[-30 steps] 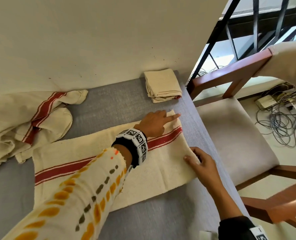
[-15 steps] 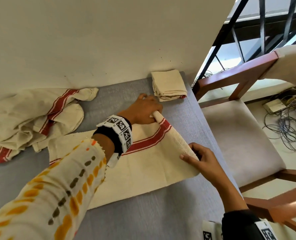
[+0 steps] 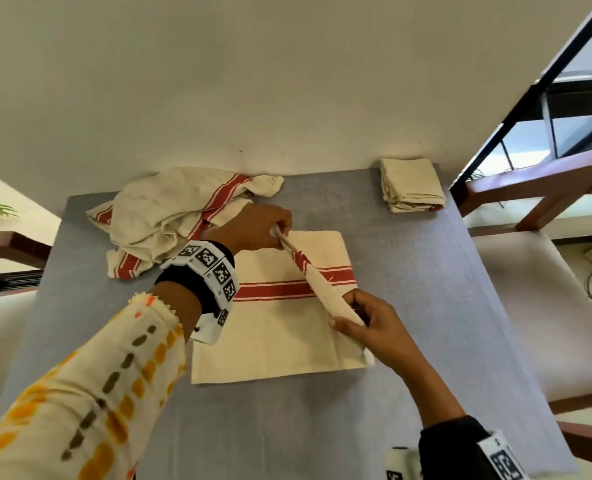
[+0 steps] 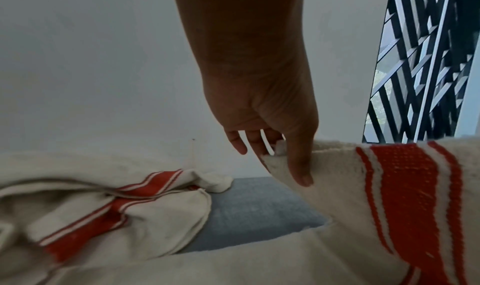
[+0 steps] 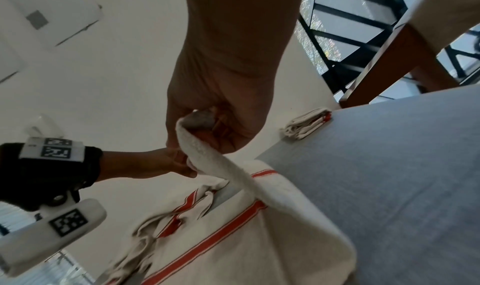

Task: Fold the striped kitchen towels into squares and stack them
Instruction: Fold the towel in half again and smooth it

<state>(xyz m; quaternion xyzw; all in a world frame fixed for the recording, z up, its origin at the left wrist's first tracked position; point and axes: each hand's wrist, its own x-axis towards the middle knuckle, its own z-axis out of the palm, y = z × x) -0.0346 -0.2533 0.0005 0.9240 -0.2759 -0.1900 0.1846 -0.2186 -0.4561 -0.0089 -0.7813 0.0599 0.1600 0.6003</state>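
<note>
The striped towel (image 3: pixel 273 327) is lying at the centre of the grey table (image 3: pixel 443 306), its right edge raised off the surface in a taut band. The left hand (image 3: pixel 253 230) is pinching the far corner of that raised edge between thumb and fingers (image 4: pixel 298 166), with the remaining fingers hanging loosely curled. The right hand (image 3: pixel 374 327) is gripping the near corner, fingers curled round a bunched roll of cloth (image 5: pixel 202 145). Neither hand is flat or spread.

Handling, judged from appearance: the cloth is sagging and draping between the two grips, so it is behaving as light, soft and limp, with no stiffness of its own. The weave is looking coarse, so slipping from the fingers appears unlikely. It is not fragile. The corners are the sound places to take hold, since an edge held at both ends is staying straight; a hold at mid-edge would probably let the ends droop and spoil the fold line. The red stripe (image 3: pixel 280 289) is serving as a useful alignment mark.

A folded stack (image 3: pixel 410 185) is sitting at 1 o'clock from the towel, well apart. A heap of unfolded towels (image 3: pixel 169 209) is lying at 11 o'clock, just beside the left wrist.
</note>
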